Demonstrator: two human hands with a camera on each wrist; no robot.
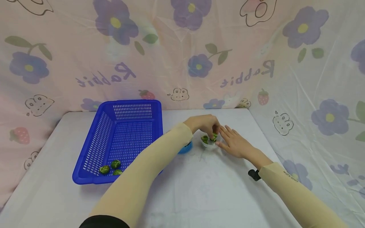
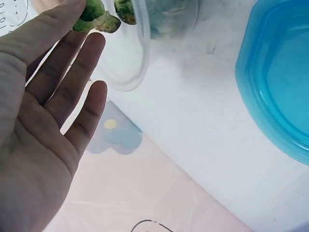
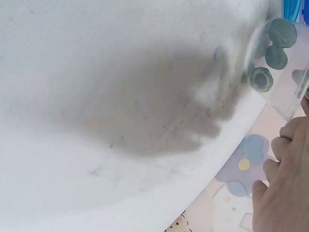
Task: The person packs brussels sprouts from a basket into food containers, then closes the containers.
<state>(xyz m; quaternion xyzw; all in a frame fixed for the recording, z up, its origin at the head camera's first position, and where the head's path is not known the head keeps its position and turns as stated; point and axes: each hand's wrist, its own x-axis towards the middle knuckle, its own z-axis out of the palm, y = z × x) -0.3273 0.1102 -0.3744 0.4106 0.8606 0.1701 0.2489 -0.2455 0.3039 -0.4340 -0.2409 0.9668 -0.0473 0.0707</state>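
Note:
My left hand is over a clear plastic container, and its thumb and fingers pinch a Brussels sprout. Another Brussels sprout shows inside that container. In the right wrist view several sprouts appear through the clear wall. My right hand lies against the container's right side, fingers extended. Its fingertips come close to the left hand; whether the two touch I cannot tell.
On the left stands a large blue plastic basket with a few Brussels sprouts in its near end. A light-blue container, partly covered by the left sleeve, sits left of the clear one. Patterned cloth hangs behind the white table.

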